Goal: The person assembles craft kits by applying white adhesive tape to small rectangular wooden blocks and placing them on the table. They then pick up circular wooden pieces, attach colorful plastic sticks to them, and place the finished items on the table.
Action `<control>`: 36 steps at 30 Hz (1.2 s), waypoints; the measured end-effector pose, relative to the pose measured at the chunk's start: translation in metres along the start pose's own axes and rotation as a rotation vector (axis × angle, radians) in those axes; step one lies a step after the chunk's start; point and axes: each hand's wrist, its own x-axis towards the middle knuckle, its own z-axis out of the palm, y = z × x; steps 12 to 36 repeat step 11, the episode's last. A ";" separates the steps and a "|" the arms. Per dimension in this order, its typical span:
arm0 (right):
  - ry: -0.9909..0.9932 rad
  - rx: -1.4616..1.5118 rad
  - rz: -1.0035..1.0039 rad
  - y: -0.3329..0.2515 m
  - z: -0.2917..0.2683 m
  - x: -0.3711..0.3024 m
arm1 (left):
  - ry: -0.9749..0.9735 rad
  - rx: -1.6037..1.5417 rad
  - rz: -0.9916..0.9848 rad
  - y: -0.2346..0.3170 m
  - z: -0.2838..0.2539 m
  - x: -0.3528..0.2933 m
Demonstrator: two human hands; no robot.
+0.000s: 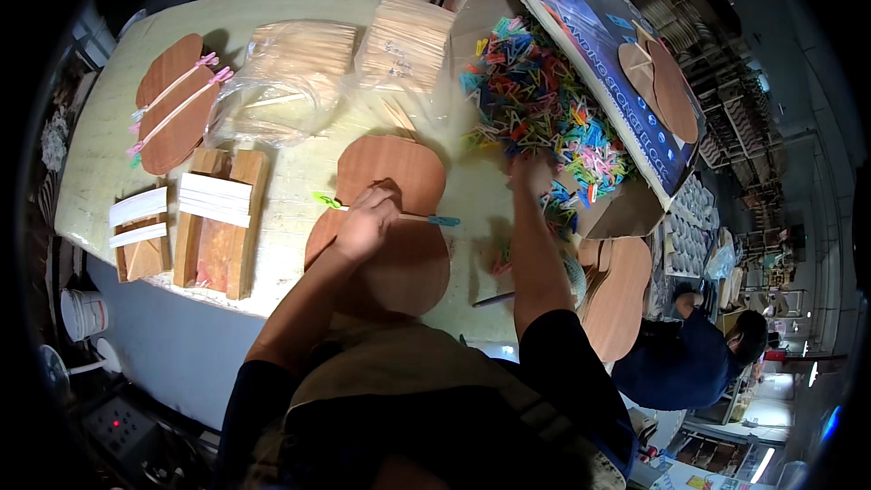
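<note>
A thin wooden plate in a guitar-body shape [390, 168] lies on the table in front of me. Across its waist runs a narrow pale strip [413, 217], with a green clothespin [327, 200] at its left end and a blue clothespin [443, 220] at its right end. My left hand [367, 218] rests on the plate over the strip, its fingers curled; whatever is in them is hidden. Into the open cardboard box of colourful small clothespins [535, 95] reaches my right hand [532, 172], at the near edge of the heap, with its fingertips out of sight.
Another plate [172, 118] with two clipped strips lies far left. Wooden blocks [216, 245] bearing white strips stand nearer. Bagged thin sticks [295, 59] lie at the back. Stacked plates [617, 299] are right of my right arm; beyond them a person [680, 358] works.
</note>
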 end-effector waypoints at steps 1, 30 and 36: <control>0.163 -0.198 0.197 0.029 0.006 0.007 | -0.010 0.011 0.000 0.001 0.000 0.003; -0.237 -0.144 -0.197 0.066 0.057 -0.064 | -0.129 -0.062 -0.180 0.032 -0.047 0.009; -0.237 -0.144 -0.197 0.066 0.057 -0.064 | -0.129 -0.062 -0.180 0.032 -0.047 0.009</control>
